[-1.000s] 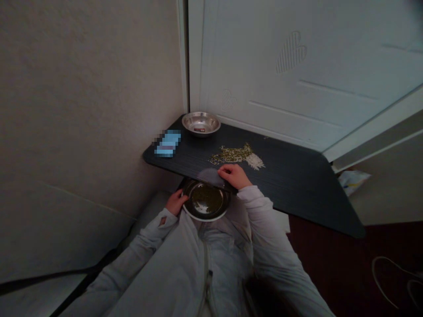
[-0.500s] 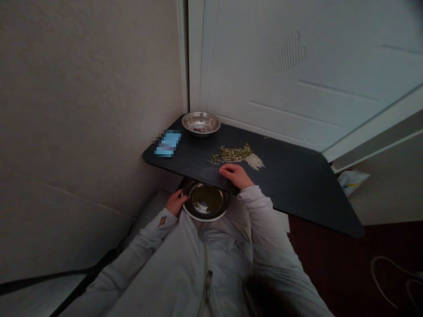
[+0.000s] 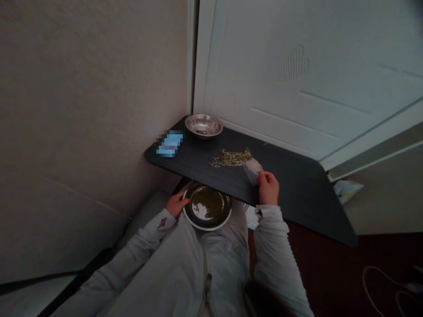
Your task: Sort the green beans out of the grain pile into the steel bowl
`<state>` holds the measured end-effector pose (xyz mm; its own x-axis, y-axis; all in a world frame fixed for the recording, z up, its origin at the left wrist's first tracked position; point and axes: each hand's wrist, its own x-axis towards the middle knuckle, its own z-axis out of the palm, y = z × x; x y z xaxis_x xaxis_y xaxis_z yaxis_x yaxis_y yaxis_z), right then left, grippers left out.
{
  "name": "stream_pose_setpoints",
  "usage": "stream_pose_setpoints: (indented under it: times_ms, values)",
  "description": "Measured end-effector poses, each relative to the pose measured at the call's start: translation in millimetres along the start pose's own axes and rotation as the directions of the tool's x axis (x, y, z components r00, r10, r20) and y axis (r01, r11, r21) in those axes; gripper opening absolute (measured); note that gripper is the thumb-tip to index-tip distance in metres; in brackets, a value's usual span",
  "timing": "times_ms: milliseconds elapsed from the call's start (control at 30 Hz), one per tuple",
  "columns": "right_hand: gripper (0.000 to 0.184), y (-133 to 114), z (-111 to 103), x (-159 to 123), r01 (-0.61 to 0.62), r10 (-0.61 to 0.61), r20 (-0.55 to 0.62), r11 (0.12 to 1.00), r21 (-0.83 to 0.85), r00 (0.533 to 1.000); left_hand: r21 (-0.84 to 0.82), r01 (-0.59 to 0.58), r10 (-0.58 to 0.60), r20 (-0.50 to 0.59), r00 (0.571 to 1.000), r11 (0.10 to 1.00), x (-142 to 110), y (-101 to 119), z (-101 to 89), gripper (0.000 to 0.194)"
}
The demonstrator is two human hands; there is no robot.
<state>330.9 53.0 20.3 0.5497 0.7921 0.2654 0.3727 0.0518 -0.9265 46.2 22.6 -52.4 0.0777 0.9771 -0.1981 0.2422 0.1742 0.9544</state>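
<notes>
My left hand [image 3: 176, 204] grips the left rim of a steel bowl [image 3: 228, 215] on my lap, under the table's front edge. Small green grains, perhaps mung beans [image 3: 211, 200], cover part of its bottom. In the fingers of my right hand [image 3: 269, 187] is a thin, see-through piece of plastic sheet [image 3: 251, 172]. It stands tilted against the right end of a mixed heap of green and white grains [image 3: 233, 157]. The pale grains at that end show only dimly through the sheet.
The dark tabletop [image 3: 297, 193] reaches from the left wall to the white door [image 3: 257, 57]. At its back left stands a second steel bowl [image 3: 204, 127], beside a blurred blue phone [image 3: 170, 144]. A white packet [image 3: 347, 190] lies beyond the right edge; a cable [image 3: 366, 281] is on the floor.
My right hand has moved right, carrying the plastic sheet from in front of the grains to their right end. My left hand stays on the bowl's rim. The view has shifted slightly.
</notes>
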Motion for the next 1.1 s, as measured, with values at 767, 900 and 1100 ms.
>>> stream_pose_setpoints:
  times_ms: [767, 900, 1100]
  values:
    - [0.025, -8.7, 0.0, -7.3, 0.139, -0.092, 0.232, 0.971, -0.193, 0.968, -0.018, -0.010, 0.010, -0.014, 1.000, 1.000, -0.8, 0.1, -1.4, 0.032]
    - [0.026, -10.0, -0.5, -9.4, 0.149, -0.085, 0.366, 0.977, -0.150, 0.927, -0.022, -0.002, 0.002, -0.002, 1.000, 1.000, -1.3, 1.5, -1.5, 0.031]
    - [0.027, -9.4, 0.1, -10.6, 0.135, -0.048, 0.482, 0.980, -0.148, 0.875, -0.036, 0.017, -0.017, -0.007, 1.000, 0.999, -1.5, 2.4, -1.6, 0.030]
